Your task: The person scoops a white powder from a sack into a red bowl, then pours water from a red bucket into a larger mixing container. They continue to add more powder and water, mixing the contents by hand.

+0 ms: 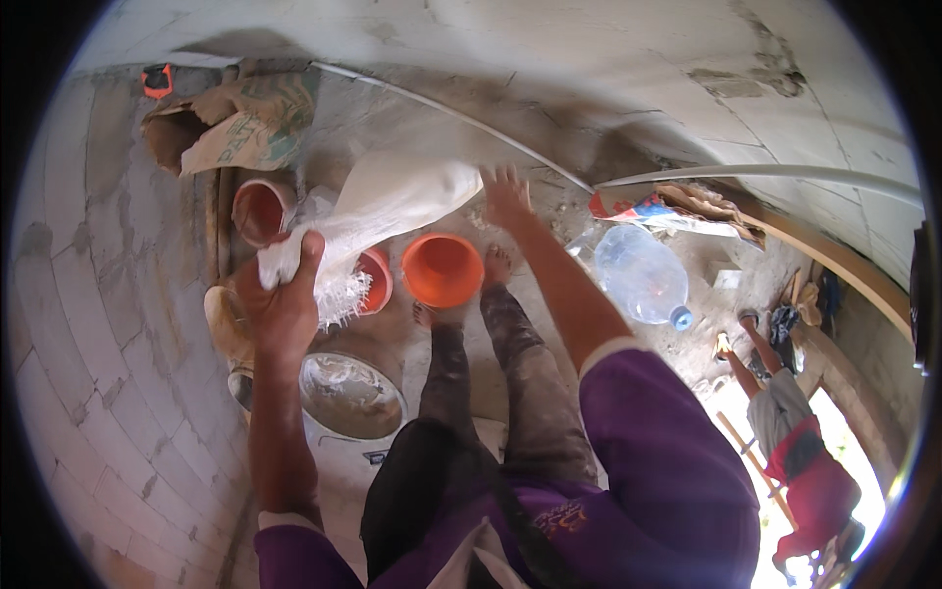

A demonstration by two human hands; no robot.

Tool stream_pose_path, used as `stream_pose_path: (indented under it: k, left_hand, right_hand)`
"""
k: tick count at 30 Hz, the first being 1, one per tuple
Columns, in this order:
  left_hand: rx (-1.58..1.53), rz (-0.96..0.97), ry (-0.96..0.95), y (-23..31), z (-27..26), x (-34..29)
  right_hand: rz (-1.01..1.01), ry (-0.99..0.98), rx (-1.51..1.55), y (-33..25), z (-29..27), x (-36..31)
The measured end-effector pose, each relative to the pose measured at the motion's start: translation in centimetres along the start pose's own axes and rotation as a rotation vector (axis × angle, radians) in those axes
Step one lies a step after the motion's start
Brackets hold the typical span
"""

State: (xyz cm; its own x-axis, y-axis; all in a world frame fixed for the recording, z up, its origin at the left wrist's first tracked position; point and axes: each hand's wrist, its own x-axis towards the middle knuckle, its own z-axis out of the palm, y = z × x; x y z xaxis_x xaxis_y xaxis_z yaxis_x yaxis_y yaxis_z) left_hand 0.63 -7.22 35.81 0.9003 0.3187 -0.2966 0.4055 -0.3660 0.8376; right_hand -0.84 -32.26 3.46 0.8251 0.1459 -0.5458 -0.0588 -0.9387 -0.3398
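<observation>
- In the head view, the left forearm rises almost straight up from the lower edge, the wrist roughly in line with it.
- The left hand (280, 306) is closed around the bunched near-left end of a white sack (392, 208), its thumb raised and pointing away from the body.
- The right arm leaves a purple sleeve (667, 422) and slants forward and to the left, reaching farther from the body than the left one.
- The right hand (506, 196) is at the sack's far-right end, back of the hand up, fingers extended and slightly apart; whether it pinches the fabric, I cannot tell.
- The sack stretches between the two hands, above the floor, its frayed white edge hanging beside the left hand and partly over a red bucket (384, 283).
- An orange bucket (442, 263) stands just right of that one, in front of the person's bare feet (497, 265).
- Another reddish bucket (260, 211) stands beyond the left hand, and a round basin (373, 417) with white residue sits right of the left forearm.
- Right of the right forearm, a large clear bottle (640, 273) lies on the floor, its blue cap toward the person.
</observation>
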Motion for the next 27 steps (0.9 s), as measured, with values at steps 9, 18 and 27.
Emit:
stream_pose_path:
  k: [9,18,27]
  left_hand:
    - [-0.285,0.306,0.199,2.8,-5.5,-2.4]
    - [-0.328,0.155,0.385,-0.9,-8.3,-1.9]
    - [-0.145,0.2,0.56,3.1,-13.6,-3.3]
  right_hand:
    - [-0.039,-0.257,-0.014,-4.0,-2.2,9.4]
    - [-0.082,-0.454,0.087,-5.5,3.7,6.1]
    - [-0.297,-0.105,0.275,-4.1,3.9,-2.9]
